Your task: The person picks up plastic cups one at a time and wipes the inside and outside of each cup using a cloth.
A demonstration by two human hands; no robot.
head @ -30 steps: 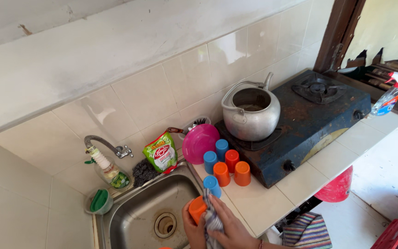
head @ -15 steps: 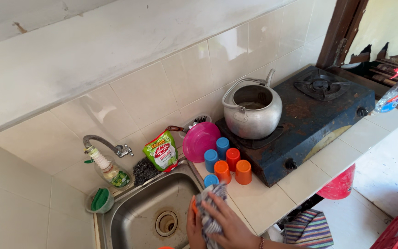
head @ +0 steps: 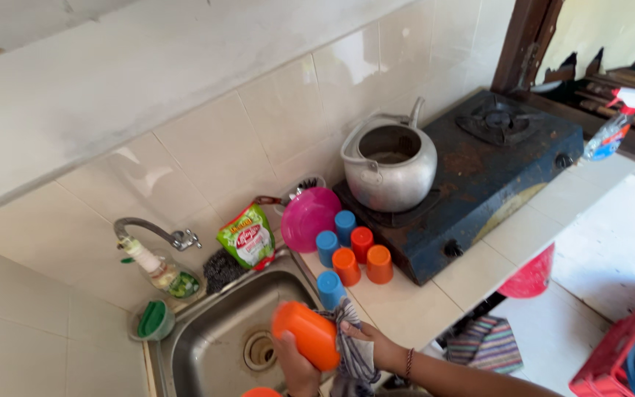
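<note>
My left hand (head: pixel 297 370) grips an orange plastic cup (head: pixel 306 334), tilted on its side over the front right corner of the steel sink (head: pixel 207 345). My right hand (head: pixel 381 348) holds a grey checked cloth (head: pixel 352 351) pressed against the cup's mouth. Just beyond the cloth a blue cup (head: pixel 330 288) stands upside down on the white tiled counter (head: pixel 406 309). Behind it, several more upturned cups, blue, red and orange (head: pixel 354 250), sit in a cluster.
A pink plate (head: pixel 309 217) leans on the wall beside a green pouch (head: pixel 245 235). A metal kettle (head: pixel 389 163) stands on the dark gas stove (head: pixel 479 169). Tap (head: pixel 152 231), soap bottle (head: pixel 157 266) and green scrubber (head: pixel 152 318) sit left of the sink. A spray bottle (head: pixel 615 129) is far right.
The orange cup has come up higher and further left over the sink, turned on its side, with the cloth still at it. The cups on the counter have not moved.
</note>
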